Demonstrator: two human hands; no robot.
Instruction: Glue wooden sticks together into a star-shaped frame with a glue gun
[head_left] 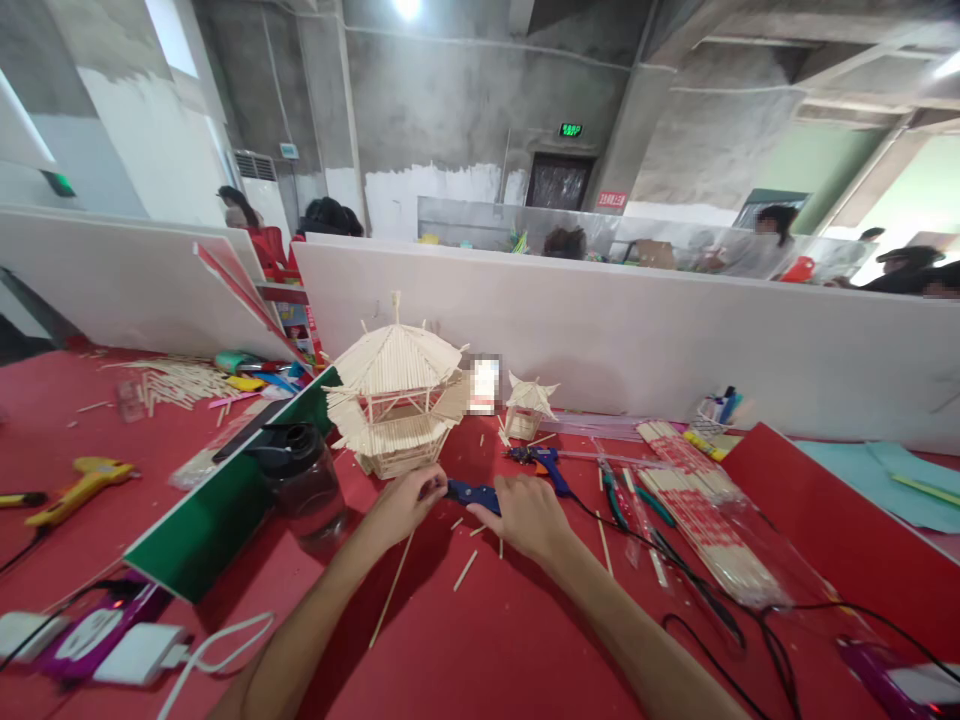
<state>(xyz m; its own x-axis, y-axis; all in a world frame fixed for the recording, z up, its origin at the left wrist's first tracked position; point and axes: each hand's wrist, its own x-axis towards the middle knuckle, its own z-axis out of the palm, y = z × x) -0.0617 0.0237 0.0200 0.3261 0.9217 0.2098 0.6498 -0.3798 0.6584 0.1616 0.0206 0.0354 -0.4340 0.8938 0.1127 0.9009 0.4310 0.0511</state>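
Note:
My right hand (531, 515) is closed around a blue-handled cutter (474, 494), whose dark head points left. Close to that head, the fingers of my left hand (411, 503) are pinched together. A long thin wooden stick (391, 590) slants down toward me from under my left hand and appears to be held in it. Just behind my hands stands a large pavilion model (401, 400) built of wooden sticks, with two tiers of roof. A smaller stick pavilion (531, 402) stands farther right. Short stick pieces (465, 570) lie on the red table in front of the cutter.
A dark water bottle (306, 490) stands left by a green board (217, 525). Right of my hands lie a blue glue gun (547, 465), green-handled pliers (616, 498) and packs of sticks (705, 530). Black cables (697, 580) cross the right side. A white partition (637, 340) closes off the back.

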